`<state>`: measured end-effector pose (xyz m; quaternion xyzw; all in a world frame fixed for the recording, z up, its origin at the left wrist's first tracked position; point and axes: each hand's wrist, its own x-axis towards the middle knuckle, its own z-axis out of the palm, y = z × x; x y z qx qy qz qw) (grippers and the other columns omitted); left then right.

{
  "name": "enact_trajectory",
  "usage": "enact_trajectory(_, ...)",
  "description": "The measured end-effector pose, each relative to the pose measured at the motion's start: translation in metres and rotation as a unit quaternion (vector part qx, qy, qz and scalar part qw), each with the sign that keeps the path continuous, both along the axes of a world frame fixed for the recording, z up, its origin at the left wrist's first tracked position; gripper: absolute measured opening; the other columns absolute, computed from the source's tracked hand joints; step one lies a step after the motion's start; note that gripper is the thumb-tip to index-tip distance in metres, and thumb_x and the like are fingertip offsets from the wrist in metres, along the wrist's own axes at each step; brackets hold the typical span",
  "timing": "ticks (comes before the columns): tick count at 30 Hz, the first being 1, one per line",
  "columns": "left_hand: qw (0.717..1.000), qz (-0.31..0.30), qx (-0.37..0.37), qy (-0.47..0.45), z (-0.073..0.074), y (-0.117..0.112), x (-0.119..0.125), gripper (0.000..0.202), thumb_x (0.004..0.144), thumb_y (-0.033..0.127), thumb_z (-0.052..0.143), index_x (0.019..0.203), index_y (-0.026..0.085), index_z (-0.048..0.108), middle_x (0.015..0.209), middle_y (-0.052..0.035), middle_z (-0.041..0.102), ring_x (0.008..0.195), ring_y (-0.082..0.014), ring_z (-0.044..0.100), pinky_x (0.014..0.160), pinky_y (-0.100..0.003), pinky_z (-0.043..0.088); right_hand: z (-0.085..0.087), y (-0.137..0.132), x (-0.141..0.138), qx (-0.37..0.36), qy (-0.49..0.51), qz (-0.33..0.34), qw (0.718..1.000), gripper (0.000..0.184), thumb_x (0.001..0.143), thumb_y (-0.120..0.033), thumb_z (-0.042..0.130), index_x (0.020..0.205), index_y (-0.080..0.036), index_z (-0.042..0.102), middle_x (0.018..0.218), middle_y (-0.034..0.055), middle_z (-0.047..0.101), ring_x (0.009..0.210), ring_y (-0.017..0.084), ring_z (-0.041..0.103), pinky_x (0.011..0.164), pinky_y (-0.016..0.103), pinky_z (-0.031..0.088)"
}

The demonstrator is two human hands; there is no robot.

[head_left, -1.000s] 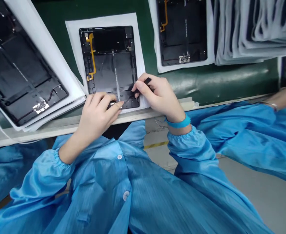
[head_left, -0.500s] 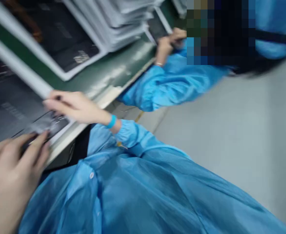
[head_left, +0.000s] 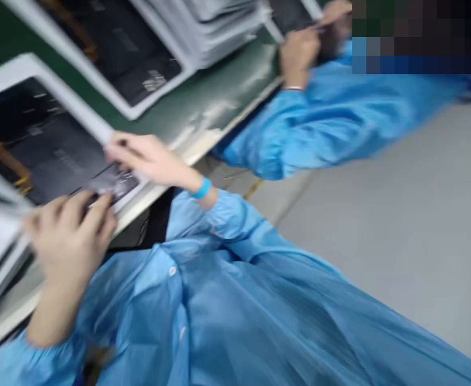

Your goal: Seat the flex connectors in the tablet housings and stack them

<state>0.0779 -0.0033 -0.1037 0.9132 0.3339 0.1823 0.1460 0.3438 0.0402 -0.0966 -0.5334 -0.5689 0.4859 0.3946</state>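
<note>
An opened tablet (head_left: 54,145) with dark insides and an orange flex cable lies on a white sheet (head_left: 26,67) on the green bench. My left hand (head_left: 68,230) rests its fingertips on the tablet's near edge, fingers apart and holding nothing. My right hand (head_left: 147,158) is pinched on a thin black tool (head_left: 121,143) over the tablet's near right corner. The picture is tilted and smeared by motion, so small parts under the fingers cannot be made out.
A second opened tablet (head_left: 131,48) lies further along the bench, beside a stack of white sleeves (head_left: 219,21). A co-worker in a blue coat (head_left: 339,118) works to my right, one hand (head_left: 299,53) on another tablet. Grey floor (head_left: 400,225) lies behind me.
The view has swung right and tilted, bringing the co-worker in, then eased back a little. Both my hands stay on the same tablet's near edge.
</note>
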Motion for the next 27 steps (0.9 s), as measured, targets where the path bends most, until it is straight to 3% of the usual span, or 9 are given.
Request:
enact_trajectory(2, 0.994, 0.07, 0.066, 0.054, 0.002, -0.001, 0.0, 0.064, 0.111, 0.028, 0.068, 0.169, 0.052, 0.057, 0.144, -0.0104, 0.078, 0.131, -0.0439, 0.069, 0.109, -0.076, 0.042, -0.016, -0.003, -0.007, 0.076, -0.001, -0.006, 0.997, 0.026, 0.118, -0.024, 0.058, 0.094, -0.022, 0.069, 0.085, -0.0107, 0.069, 0.079, 0.004, 0.072, 0.083, 0.013, 0.057)
enact_trajectory(4, 0.99, 0.093, 0.076, 0.079, -0.005, 0.002, -0.002, 0.044, 0.112, 0.029, 0.069, 0.153, 0.044, 0.072, 0.146, -0.0088, 0.078, 0.127, -0.0392, 0.072, 0.109, -0.07, 0.045, -0.029, -0.003, -0.01, 0.105, 0.025, 0.014, 0.994, 0.033, 0.121, -0.041, 0.052, 0.099, -0.022, 0.069, 0.094, -0.0055, 0.069, 0.085, 0.007, 0.073, 0.087, 0.02, 0.058)
enact_trajectory(6, 0.989, 0.093, 0.084, 0.082, -0.012, 0.002, -0.006, 0.032, 0.114, 0.029, 0.066, 0.143, 0.036, 0.077, 0.146, -0.0096, 0.079, 0.127, -0.0379, 0.073, 0.108, -0.067, 0.047, -0.034, -0.005, -0.011, 0.112, 0.014, 0.017, 0.993, 0.043, 0.121, -0.055, 0.05, 0.099, -0.023, 0.068, 0.099, -0.0025, 0.068, 0.086, 0.01, 0.073, 0.087, 0.024, 0.059)
enact_trajectory(10, 0.988, 0.087, 0.098, 0.079, -0.014, -0.002, -0.008, 0.029, 0.118, 0.029, 0.059, 0.139, 0.031, 0.079, 0.143, -0.0104, 0.08, 0.127, -0.037, 0.073, 0.107, -0.064, 0.051, -0.03, -0.012, -0.013, 0.113, -0.029, -0.003, 0.993, 0.055, 0.116, -0.072, 0.051, 0.096, -0.024, 0.069, 0.092, -0.0013, 0.068, 0.082, 0.013, 0.073, 0.084, 0.027, 0.06)
enact_trajectory(14, 0.99, 0.067, 0.103, 0.068, -0.013, -0.002, -0.009, 0.032, 0.118, 0.026, 0.057, 0.143, 0.026, 0.077, 0.141, -0.013, 0.08, 0.128, -0.038, 0.073, 0.107, -0.063, 0.053, -0.031, -0.015, -0.014, 0.135, -0.054, 0.006, 0.989, 0.054, 0.117, -0.07, 0.05, 0.097, -0.024, 0.07, 0.089, -0.001, 0.07, 0.081, 0.014, 0.075, 0.082, 0.03, 0.06)
enact_trajectory(20, 0.981, 0.059, 0.169, 0.071, -0.015, -0.002, -0.009, 0.029, 0.116, 0.02, 0.06, 0.141, 0.021, 0.076, 0.136, -0.0131, 0.08, 0.123, -0.0367, 0.074, 0.104, -0.061, 0.054, -0.037, -0.016, -0.015, 0.212, -0.137, 0.012, 0.968, 0.05, 0.122, -0.061, 0.041, 0.099, -0.025, 0.068, 0.091, 0.0012, 0.069, 0.082, 0.018, 0.07, 0.09, 0.039, 0.062)
enact_trajectory(27, 0.991, 0.031, 0.108, 0.066, -0.016, 0.006, -0.017, 0.036, 0.115, 0.021, 0.059, 0.149, 0.026, 0.073, 0.146, -0.0131, 0.076, 0.131, -0.0387, 0.072, 0.109, -0.067, 0.056, -0.039, -0.024, -0.016, 0.248, -0.175, -0.015, 0.953, 0.048, 0.124, -0.053, 0.036, 0.097, -0.026, 0.065, 0.095, 0.0028, 0.066, 0.09, 0.021, 0.07, 0.097, 0.045, 0.063)
